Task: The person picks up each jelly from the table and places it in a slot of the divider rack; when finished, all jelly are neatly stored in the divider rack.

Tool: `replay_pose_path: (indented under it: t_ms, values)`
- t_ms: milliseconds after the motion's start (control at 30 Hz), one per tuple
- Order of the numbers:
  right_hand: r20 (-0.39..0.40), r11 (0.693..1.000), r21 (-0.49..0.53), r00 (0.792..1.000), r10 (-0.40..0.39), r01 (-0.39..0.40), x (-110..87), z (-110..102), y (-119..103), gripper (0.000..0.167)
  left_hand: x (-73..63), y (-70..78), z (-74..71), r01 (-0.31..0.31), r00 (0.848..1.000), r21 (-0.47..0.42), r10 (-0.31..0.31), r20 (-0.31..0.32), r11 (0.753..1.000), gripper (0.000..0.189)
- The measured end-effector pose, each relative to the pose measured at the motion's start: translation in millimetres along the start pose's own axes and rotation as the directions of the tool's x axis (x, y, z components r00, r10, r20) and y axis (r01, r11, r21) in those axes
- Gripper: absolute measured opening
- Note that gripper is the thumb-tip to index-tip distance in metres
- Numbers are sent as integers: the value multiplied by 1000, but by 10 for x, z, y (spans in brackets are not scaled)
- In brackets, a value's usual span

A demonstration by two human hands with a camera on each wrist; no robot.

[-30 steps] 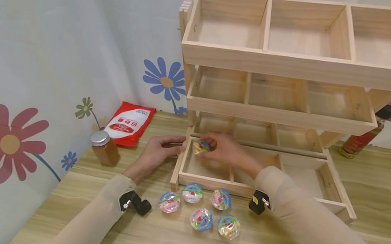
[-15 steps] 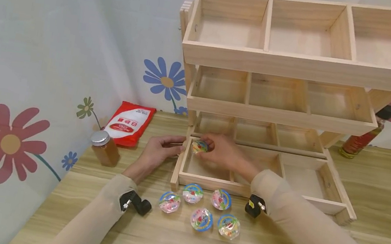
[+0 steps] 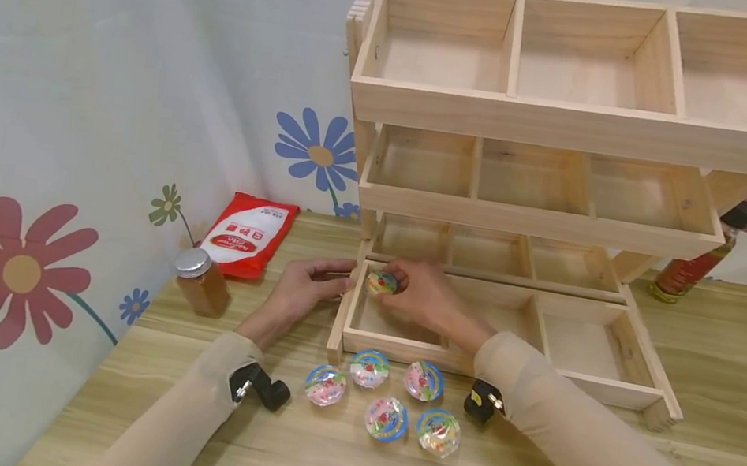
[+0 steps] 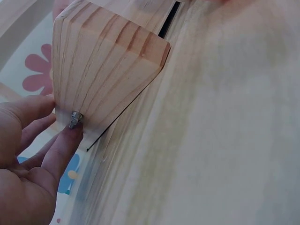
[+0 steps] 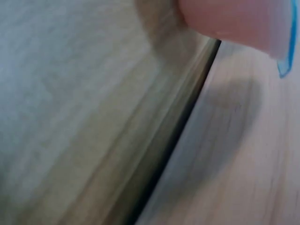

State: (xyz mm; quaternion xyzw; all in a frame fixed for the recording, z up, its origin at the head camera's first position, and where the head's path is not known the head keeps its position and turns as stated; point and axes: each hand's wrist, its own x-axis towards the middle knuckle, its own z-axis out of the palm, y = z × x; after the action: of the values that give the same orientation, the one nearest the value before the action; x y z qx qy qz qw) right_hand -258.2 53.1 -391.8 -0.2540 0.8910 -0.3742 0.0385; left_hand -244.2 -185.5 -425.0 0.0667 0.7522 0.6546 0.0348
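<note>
In the head view my right hand pinches a small jelly cup with a colourful lid, inside the left compartment of the wooden rack's bottom tray. Its blue rim shows beside a fingertip in the right wrist view. Against the left side of the rack my left hand rests its fingertips. The left wrist view has the thumb by a small metal bolt on the wooden side piece, the fingers extended. Several more jelly cups lie on the table in front of the tray.
Upper tiers of the rack overhang the bottom tray, each split into three compartments. To the left are a red and white packet and a silver-lidded jar. A dark-capped bottle stands at the right behind the rack.
My right hand and the jelly cup have shifted very slightly within the left compartment, and the right forearm has swung a little left. My left hand has stayed in place.
</note>
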Motion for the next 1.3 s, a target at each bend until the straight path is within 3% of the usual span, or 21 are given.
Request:
replay_pose_path:
  t_ms: [867, 1300]
  values:
    - [-5, 999, -8, 999, 54, -54, -31, 33, -11, 43, 21, -8, 7, -8, 1000, 12, 8, -6, 1000, 41]
    - [23, 998, -20, 998, 56, -55, -116, -114, -39, 46, 16, -23, -13, 5, 1000, -7, -5, 5, 1000, 42]
